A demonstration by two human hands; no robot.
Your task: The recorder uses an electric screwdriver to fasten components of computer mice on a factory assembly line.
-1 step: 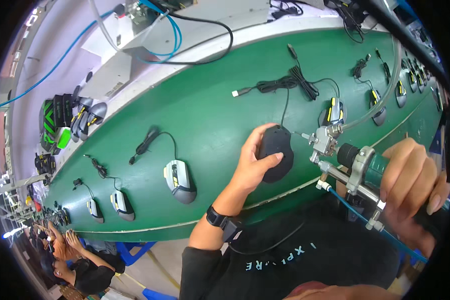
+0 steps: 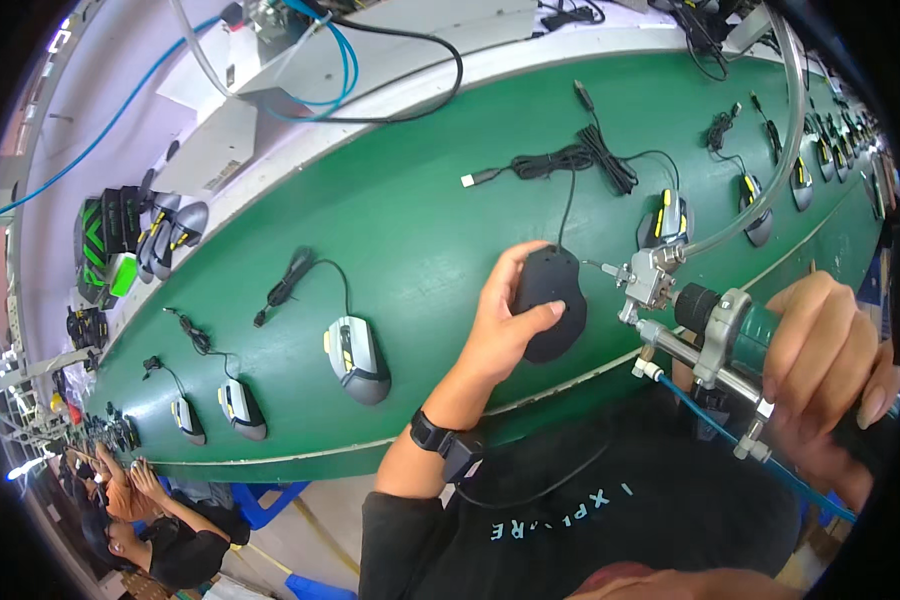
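Note:
My left hand [image 2: 510,325] grips a black computer mouse [image 2: 550,270] turned underside up, thumb pressed across its base. The mouse's cable runs away from its far end to a tied coil [image 2: 555,163] on the green work surface [image 2: 420,200]. Wrapped around the teal body of a power screwdriver [image 2: 755,340] is my right hand [image 2: 820,345]. A metal head [image 2: 652,282] with a clear hose sits at the screwdriver's front. Its thin tip points left at the mouse's upper right edge; whether it touches, I cannot tell.
Grey mice with yellow accents, such as one mouse [image 2: 358,360] at left and another [image 2: 667,217] at right, lie along the green surface with coiled cables. More mice [image 2: 170,235] rest on the far-left ledge. A blue air line [image 2: 710,425] hangs below the screwdriver. Another person [image 2: 175,545] is at lower left.

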